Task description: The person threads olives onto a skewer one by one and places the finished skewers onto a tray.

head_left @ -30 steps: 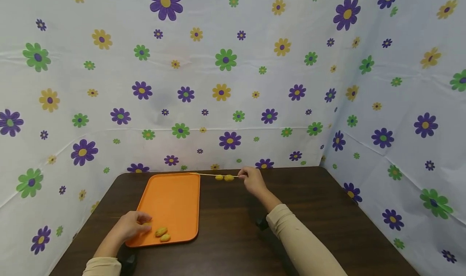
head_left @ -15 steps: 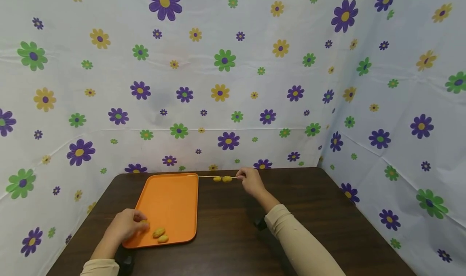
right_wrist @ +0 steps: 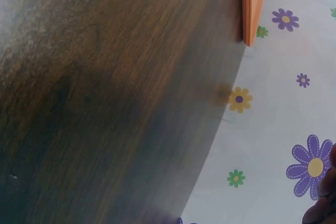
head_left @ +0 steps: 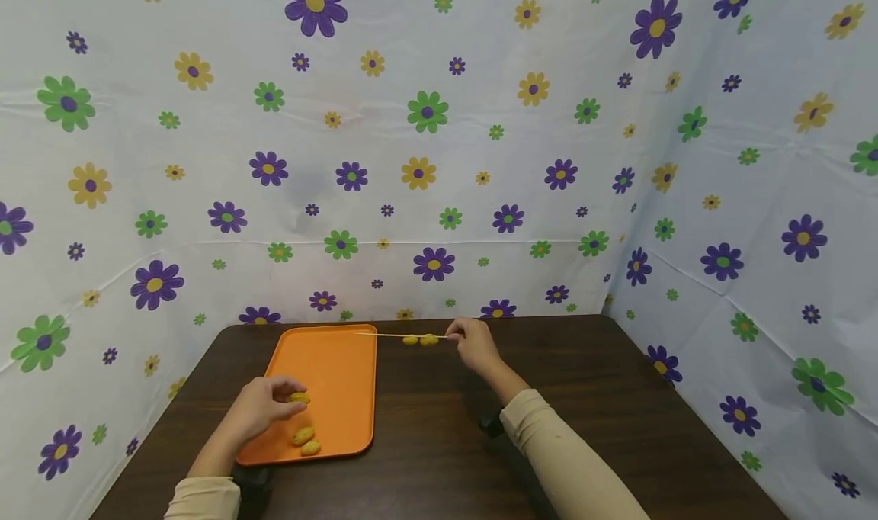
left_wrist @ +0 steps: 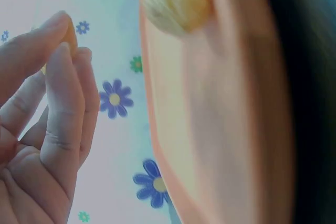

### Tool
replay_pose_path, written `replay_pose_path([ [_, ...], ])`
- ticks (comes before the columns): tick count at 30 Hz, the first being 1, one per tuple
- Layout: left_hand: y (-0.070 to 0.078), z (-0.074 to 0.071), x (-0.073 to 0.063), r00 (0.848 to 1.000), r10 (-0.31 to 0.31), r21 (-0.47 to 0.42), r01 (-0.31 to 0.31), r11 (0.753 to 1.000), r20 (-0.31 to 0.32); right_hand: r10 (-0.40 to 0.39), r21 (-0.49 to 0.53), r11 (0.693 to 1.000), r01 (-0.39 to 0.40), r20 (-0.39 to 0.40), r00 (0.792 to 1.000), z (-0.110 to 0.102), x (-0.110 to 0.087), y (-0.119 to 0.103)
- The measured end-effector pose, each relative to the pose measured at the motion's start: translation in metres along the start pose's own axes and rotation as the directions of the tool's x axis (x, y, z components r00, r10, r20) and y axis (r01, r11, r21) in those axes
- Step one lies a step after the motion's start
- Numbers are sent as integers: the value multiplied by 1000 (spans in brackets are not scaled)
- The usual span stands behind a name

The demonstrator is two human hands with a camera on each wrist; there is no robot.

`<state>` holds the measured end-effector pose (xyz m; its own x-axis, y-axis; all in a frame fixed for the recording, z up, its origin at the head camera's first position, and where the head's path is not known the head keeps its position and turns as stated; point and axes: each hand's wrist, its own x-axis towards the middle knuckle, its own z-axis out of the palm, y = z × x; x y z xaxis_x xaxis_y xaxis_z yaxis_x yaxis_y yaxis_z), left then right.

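Observation:
My left hand [head_left: 264, 407] pinches a small yellow oval piece [head_left: 299, 397] between thumb and fingertips, above the orange tray [head_left: 329, 367]. In the left wrist view the fingers mostly cover that piece [left_wrist: 71, 35]. Two more yellow oval pieces, one of them mottled [head_left: 303, 435], the other [head_left: 311, 448] just in front, lie near the tray's front edge. At the back of the table my right hand [head_left: 475, 342] holds one end of a thin pale skewer [head_left: 387, 335]. Two yellow pieces [head_left: 428, 340] are on the skewer close to that hand. Its free tip points left over the tray's far right corner.
The tray sits on the left of a dark wood-grain table [head_left: 439, 428]. A flowered white sheet [head_left: 439, 200] hangs behind the table and along its sides. In the right wrist view only a bit of the hand [right_wrist: 321, 195] shows at the edge.
My left hand has lifted a yellow piece from the tray's front left and moved right and away from me with it. The right hand and skewer have hardly moved.

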<state>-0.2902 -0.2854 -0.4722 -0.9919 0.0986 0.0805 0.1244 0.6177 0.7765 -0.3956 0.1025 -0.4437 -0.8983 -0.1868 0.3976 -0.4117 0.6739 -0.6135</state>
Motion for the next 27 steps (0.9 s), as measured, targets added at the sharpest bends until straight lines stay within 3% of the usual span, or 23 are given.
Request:
replay_pose_path([
  [8, 17, 13, 12, 1000, 18, -29, -19, 999, -15, -21, -5, 1000, 21, 6, 1000, -2, -3, 1],
  [18, 34, 34, 30, 995, -17, -151, 2, 989, -101, -29, -19, 999, 29, 2, 1000, -3, -3, 4],
  [27, 48, 40, 44, 994, -38, -206, 15, 979, -107, -63, -64, 996, 63, 13, 998, -3, -4, 7],
])
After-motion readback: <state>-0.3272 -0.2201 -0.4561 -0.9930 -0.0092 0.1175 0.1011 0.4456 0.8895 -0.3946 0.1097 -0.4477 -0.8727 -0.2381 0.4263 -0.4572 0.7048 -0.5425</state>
